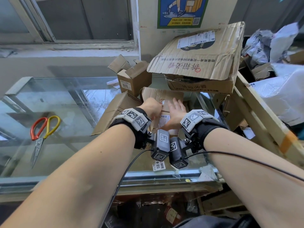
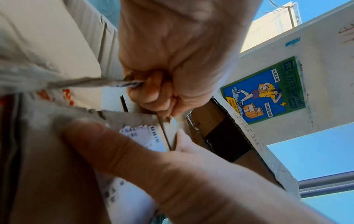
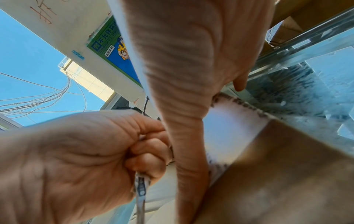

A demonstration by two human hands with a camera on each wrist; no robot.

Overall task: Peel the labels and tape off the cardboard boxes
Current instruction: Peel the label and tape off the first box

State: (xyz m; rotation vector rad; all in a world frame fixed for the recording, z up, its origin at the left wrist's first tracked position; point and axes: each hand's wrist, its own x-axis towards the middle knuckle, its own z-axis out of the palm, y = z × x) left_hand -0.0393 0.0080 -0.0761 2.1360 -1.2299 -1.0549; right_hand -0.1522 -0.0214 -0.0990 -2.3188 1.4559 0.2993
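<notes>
A worn cardboard box (image 1: 162, 94) lies on the glass counter (image 1: 65, 104) in front of me. A white shipping label (image 1: 165, 121) is stuck to its top. My left hand (image 1: 152, 107) is a fist gripping a torn, twisted strip of the label (image 2: 91, 82) pulled away from the cardboard. The same strip (image 3: 140, 189) hangs from that fist (image 3: 80, 159) in the right wrist view. My right hand (image 1: 176, 106) lies flat on the box beside the label, fingers straight and thumb (image 2: 107, 145) pressing the cardboard. The remaining label (image 3: 229, 128) shows under the right palm (image 3: 182, 68).
Red-and-yellow scissors (image 1: 44, 129) lie on the glass to the left. A small open box marked 1010 (image 1: 133, 79) and a big crushed box (image 1: 202, 60) with its own label (image 1: 195, 40) stand behind. A loose label (image 1: 158, 165) lies near the counter's front edge. Plastic parcels (image 1: 271, 43) pile up at right.
</notes>
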